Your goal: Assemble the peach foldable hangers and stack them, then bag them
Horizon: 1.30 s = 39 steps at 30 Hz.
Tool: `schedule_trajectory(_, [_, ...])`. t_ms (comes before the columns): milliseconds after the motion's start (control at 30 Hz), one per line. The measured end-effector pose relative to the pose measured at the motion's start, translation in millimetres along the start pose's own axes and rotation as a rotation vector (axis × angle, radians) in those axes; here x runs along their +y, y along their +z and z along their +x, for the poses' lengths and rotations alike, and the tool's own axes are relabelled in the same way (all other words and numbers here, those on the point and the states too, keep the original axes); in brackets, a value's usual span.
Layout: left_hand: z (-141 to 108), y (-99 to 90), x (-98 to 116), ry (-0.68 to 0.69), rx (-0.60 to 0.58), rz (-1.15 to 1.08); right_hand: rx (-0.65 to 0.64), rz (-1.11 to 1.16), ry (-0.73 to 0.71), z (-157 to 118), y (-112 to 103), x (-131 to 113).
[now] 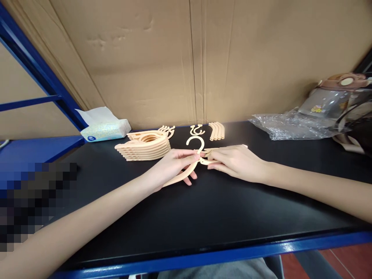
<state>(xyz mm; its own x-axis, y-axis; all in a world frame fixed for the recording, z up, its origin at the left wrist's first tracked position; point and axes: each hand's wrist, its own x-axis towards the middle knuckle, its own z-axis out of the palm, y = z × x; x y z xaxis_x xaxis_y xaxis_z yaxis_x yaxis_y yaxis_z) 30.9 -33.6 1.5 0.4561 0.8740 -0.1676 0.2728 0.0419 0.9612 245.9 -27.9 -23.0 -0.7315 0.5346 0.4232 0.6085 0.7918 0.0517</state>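
A cream plastic clothes hanger is held over the black tabletop, its hook pointing up and one arm curving down to the left. My left hand pinches it at the base of the hook. On the other side, my right hand is closed around a hanger arm that meets the hook's base; most of that arm is hidden by the fingers. More cream pieces show partly behind my right hand. Beyond the hands lie loose hooks and several curved hanger arms.
A stack of cream hangers lies left of my hands, near a tissue pack. At the back right are a crumpled clear plastic bag and a clear bottle with a brown lid. Cardboard stands behind the table.
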Motion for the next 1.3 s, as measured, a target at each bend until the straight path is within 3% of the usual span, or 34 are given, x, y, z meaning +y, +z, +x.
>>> schedule_trajectory(267, [1.4,-6.9,-0.8,-0.050,-0.155,-0.008,-0.024,-0.029,-0.011,-0.4,-1.1,0.1])
schedule_trajectory(1300, [0.7,3.4,-5.9,0.140,-0.065,0.151,0.080,-0.254,-0.190,-5.7,-0.9,-2.6])
